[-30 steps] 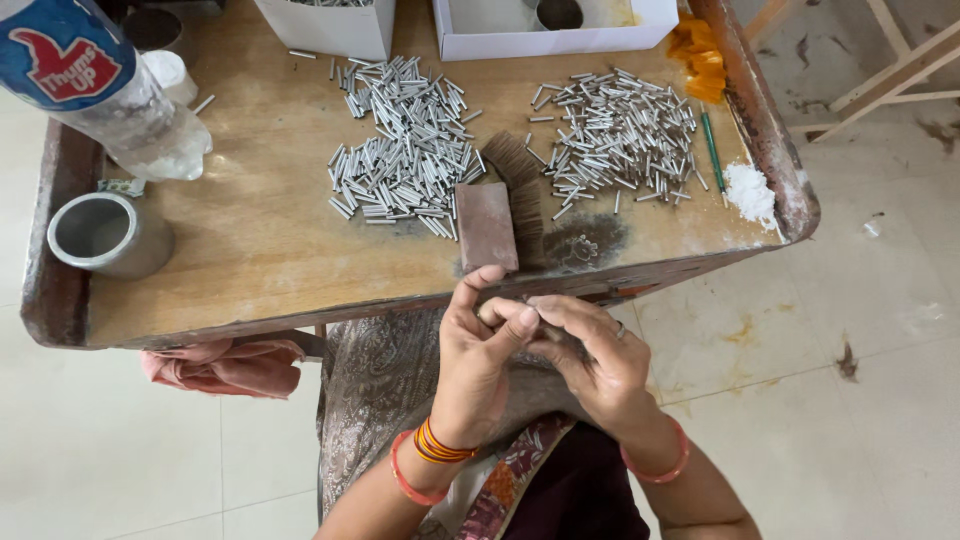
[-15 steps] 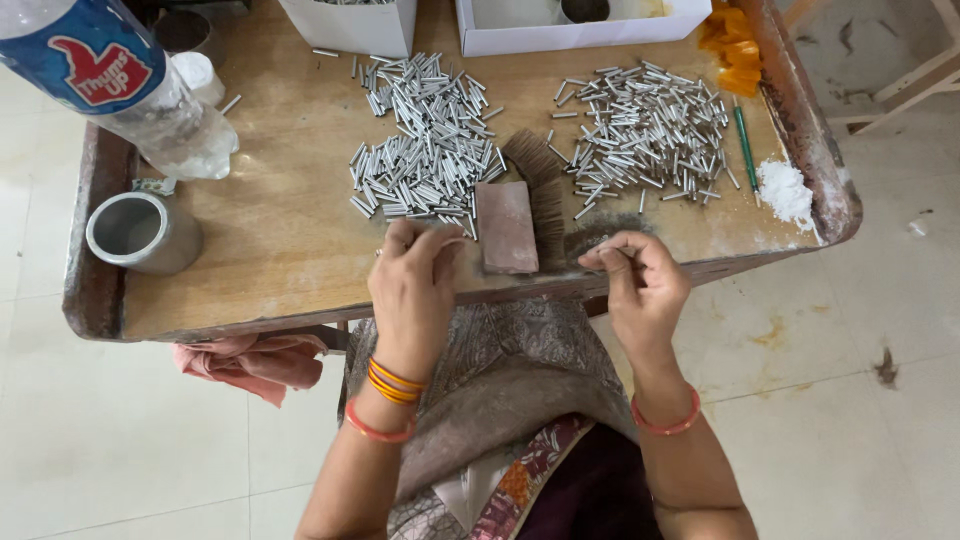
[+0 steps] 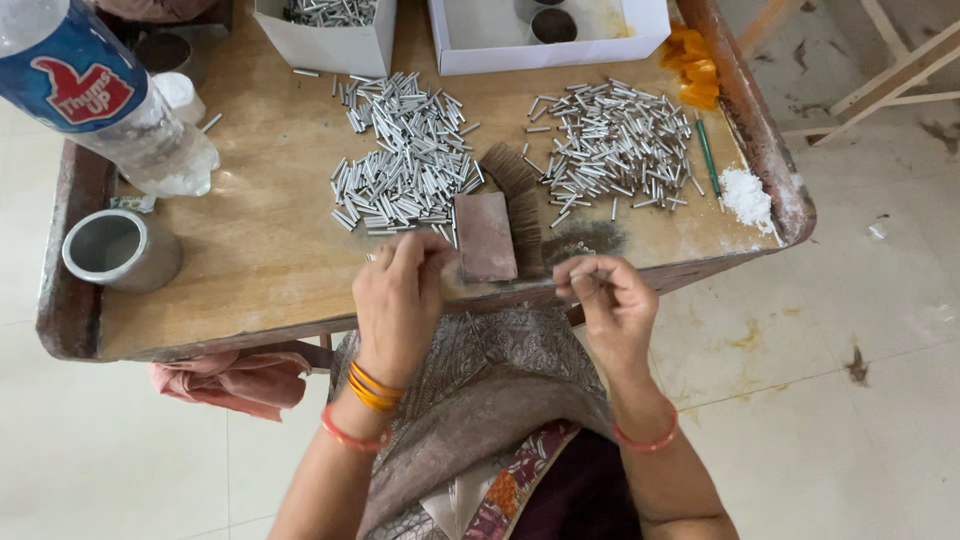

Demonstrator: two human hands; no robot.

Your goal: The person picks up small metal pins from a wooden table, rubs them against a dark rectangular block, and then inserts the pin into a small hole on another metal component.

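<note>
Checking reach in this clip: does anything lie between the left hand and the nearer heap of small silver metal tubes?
Nothing visible does. The left hand has its fingertips at the near edge of the left heap of silver tubes; the reddish-brown block lies beside it, toward the right hand.

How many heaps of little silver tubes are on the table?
2 loose heaps on the wooden table: left heap of silver metal tubes and right heap of silver metal tubes. More tubes fill the white cardboard box behind.

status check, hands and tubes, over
Left hand on the near tube pile. Right hand pinching one thin piece. Brush block between them.
</note>
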